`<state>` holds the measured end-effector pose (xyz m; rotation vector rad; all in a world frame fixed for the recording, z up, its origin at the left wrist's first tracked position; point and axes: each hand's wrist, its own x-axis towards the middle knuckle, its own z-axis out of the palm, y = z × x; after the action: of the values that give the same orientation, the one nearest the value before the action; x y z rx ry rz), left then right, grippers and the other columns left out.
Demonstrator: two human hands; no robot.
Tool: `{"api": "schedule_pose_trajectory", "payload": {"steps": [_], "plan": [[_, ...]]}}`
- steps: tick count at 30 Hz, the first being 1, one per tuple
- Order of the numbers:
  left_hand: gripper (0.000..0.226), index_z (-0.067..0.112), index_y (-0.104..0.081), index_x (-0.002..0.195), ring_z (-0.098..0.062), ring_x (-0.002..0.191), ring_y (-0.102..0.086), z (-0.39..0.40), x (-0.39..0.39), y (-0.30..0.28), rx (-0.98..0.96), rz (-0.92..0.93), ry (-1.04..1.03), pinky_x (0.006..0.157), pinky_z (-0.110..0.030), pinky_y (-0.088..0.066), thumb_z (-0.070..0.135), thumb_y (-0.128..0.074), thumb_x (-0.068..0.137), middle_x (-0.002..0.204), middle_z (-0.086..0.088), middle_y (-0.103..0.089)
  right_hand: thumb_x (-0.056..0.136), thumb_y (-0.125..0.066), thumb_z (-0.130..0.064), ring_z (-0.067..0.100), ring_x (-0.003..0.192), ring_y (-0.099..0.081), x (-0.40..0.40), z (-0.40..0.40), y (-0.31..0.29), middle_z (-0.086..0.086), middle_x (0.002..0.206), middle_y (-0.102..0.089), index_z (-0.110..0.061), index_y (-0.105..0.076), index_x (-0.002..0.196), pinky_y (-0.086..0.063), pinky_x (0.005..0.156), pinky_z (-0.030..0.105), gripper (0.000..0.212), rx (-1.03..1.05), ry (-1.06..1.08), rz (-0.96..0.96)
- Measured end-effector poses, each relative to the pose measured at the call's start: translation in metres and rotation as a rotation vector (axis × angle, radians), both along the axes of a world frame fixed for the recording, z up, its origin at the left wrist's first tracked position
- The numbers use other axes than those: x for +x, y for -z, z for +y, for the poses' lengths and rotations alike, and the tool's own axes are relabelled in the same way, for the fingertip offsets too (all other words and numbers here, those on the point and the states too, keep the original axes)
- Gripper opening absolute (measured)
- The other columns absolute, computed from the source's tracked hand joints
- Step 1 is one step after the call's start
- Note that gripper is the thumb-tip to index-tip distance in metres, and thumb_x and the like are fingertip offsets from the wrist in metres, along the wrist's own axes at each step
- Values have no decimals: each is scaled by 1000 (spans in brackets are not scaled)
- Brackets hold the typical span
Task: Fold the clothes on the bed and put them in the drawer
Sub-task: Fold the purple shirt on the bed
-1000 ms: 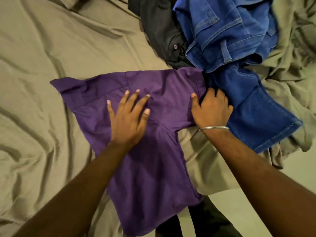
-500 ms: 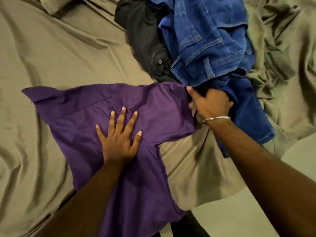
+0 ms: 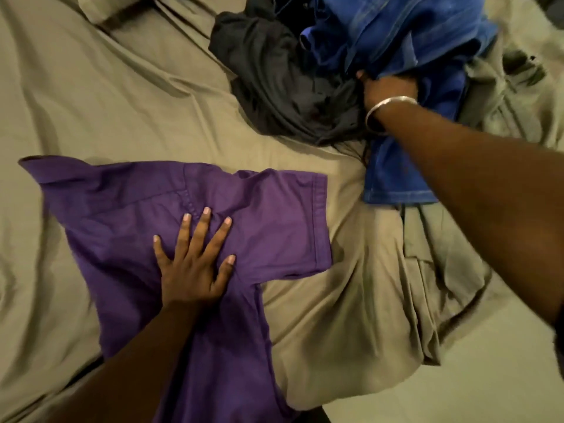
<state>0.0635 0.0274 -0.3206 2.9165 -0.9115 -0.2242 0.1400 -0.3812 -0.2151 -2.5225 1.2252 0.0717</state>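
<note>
Purple short-sleeved shirt (image 3: 171, 215) spread flat near front edge of bed (image 3: 106, 96), hem hanging over that edge. Left hand (image 3: 195, 264) flat on shirt, fingers straight and splayed wide, pressing. Right hand (image 3: 387, 87), silver bangle (image 3: 384, 109) at wrist, reaches toward far right corner, fingers buried in blue jeans (image 3: 406, 41), gripping denim. Black garment (image 3: 283, 87) touching jeans.

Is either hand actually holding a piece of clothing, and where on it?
The right hand grips the blue jeans by a bunched fold; the left hand only presses flat.
</note>
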Motion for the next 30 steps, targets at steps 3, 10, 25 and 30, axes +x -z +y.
{"api": "schedule_pose_trajectory", "payload": {"steps": [3, 10, 25, 30], "plan": [[65, 37, -26, 154, -24, 152, -14, 0, 1, 1, 18, -15, 5, 112, -68, -4, 59, -24, 93, 165, 3, -17, 104, -35, -48, 32, 140, -34, 11, -22, -9, 14, 154, -38, -4, -34, 150, -25, 112, 32, 63, 54, -32, -15], [64, 36, -28, 154, -25, 151, -17, 0, 1, 4, 12, -48, 6, 112, -68, -4, 57, -26, 94, 164, 1, -21, 90, -66, -32, 37, 122, -52, -47, 58, 30, 22, 132, -57, 3, -55, 130, -35, 97, 28, 54, 253, 236, -444], [64, 41, -27, 153, -19, 151, -17, -1, 0, -2, -60, -46, -14, 114, -64, -4, 62, -27, 93, 164, 8, -19, 97, -51, -22, 34, 97, -61, -100, 151, 39, 14, 105, -68, -8, -56, 114, -43, 76, 34, 22, 388, 142, -337], [51, 27, -55, 136, -19, 139, -40, 5, -1, -19, -313, -104, -48, 113, -57, -15, 49, -49, 91, 150, 3, -47, 81, -75, -37, 28, 93, -65, -114, 149, 32, 8, 101, -69, -8, -57, 113, -51, 82, 38, 47, 496, 156, -299]]}}
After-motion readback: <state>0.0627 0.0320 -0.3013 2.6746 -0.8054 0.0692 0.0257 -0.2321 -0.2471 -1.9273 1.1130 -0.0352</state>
